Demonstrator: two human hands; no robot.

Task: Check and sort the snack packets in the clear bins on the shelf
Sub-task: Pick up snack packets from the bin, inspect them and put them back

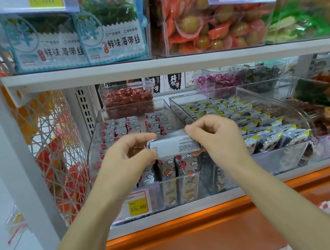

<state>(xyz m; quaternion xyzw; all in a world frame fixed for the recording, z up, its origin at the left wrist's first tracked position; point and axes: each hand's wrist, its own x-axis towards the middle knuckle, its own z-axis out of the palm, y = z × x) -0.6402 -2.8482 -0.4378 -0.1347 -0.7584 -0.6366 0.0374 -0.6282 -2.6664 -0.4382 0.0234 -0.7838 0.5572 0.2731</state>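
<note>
Both hands hold one small silver snack packet (173, 146) with printed text facing me, just above the left clear bin (97, 148). My left hand (129, 154) pinches its left end, my right hand (215, 136) pinches its right end. The left bin holds several silver packets with red and cartoon prints (168, 171). To its right, another clear bin (288, 155) is full of grey, black and yellow packets (252, 126).
A yellow price tag reading 15.80 (137, 206) hangs on the shelf edge. Smaller bins with red (128, 100) and purple (220, 81) snacks stand behind. The upper shelf (172, 63) carries seaweed packs and orange egg snacks. An orange ledge (197, 233) runs below.
</note>
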